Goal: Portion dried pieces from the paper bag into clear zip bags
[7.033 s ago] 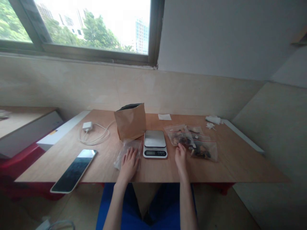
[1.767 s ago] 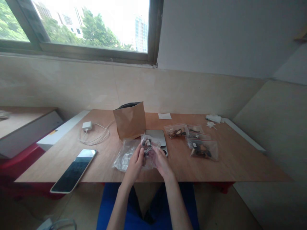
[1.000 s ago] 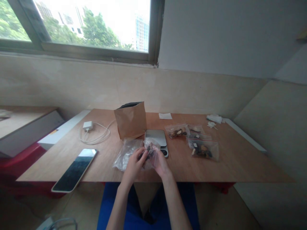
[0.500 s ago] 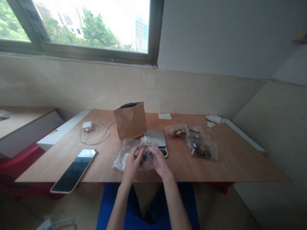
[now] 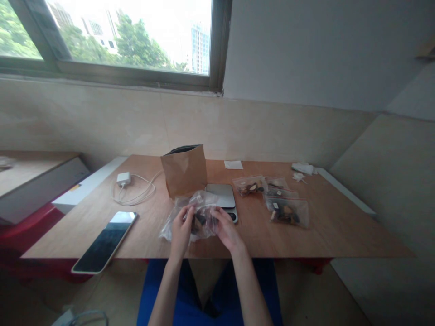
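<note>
1. The largest surface is the wall [image 5: 306,54], in which a framed window [image 5: 136,40] is set at the far left; trees and buildings are seen through it.
2. In front of the wall a wooden table [image 5: 340,231] is placed. Under its near edge, blue trousers [image 5: 159,290] of the seated person are seen.
3. On the table, left of the middle, a brown paper bag [image 5: 185,174] is stood upright, with its mouth parted at the top.
4. At the near left, a phone [image 5: 105,242] is laid flat, and its near end is extended past the table edge.
5. Near the middle, a clear plastic bag [image 5: 200,222] with dark and brown pieces inside is held, partly in front of the scale. Loose clear plastic [image 5: 168,228] is spread at its left; the border between the two cannot be told exactly.
6. By the left hand [image 5: 181,222] the left side of this bag is pinched, between thumb and fingers. By the right hand [image 5: 226,226] its right side is grasped. The hands are kept apart, with the bag between them.
7. The scale [image 5: 220,194], with a metal plate, is partly covered from view.
8. To the right, several filled zip bags [image 5: 288,215] are laid close together, some overlapping.
9. At the far left, a white charger [image 5: 123,178] is joined to a curled cable [image 5: 146,195].
10. At the far side, a small white paper [image 5: 233,165] is laid; crumpled white material [image 5: 303,169] is seen at the far right.
</note>
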Demonstrator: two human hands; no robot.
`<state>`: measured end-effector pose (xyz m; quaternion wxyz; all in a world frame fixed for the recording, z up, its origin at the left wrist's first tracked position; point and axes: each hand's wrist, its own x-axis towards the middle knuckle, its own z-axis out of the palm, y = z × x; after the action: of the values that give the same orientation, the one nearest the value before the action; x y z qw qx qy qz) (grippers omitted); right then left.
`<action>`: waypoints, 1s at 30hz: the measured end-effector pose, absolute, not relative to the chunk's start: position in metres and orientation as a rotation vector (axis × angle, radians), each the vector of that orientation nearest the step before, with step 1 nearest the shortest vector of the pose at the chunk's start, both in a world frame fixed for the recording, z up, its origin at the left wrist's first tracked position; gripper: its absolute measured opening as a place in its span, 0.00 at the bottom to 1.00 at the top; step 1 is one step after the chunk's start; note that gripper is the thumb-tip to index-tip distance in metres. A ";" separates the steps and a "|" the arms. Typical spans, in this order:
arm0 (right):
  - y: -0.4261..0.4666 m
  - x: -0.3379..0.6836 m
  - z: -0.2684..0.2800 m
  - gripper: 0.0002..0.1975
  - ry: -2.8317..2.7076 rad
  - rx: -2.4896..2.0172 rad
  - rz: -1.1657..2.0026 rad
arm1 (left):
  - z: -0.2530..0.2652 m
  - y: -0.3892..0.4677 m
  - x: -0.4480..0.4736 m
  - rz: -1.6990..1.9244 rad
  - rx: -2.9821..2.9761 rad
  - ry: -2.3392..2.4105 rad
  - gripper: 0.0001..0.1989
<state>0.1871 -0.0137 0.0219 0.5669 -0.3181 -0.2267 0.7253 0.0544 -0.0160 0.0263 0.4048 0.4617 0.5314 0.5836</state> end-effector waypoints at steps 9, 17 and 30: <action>-0.011 0.192 0.019 0.10 -0.502 -0.701 1.654 | 0.021 -0.013 0.049 1.493 0.952 1.220 0.19; -0.010 0.196 0.026 0.08 -0.349 -0.627 1.652 | 0.012 -0.004 0.048 1.565 0.618 1.084 0.17; -0.003 0.197 0.021 0.05 -0.368 -0.662 1.572 | -0.016 0.005 0.040 1.484 0.170 0.746 0.12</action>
<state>0.1968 -0.0031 0.0209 0.6428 -0.2906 -0.1614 0.6901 0.0404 0.0046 -0.0165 0.6712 0.0756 0.3311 0.6589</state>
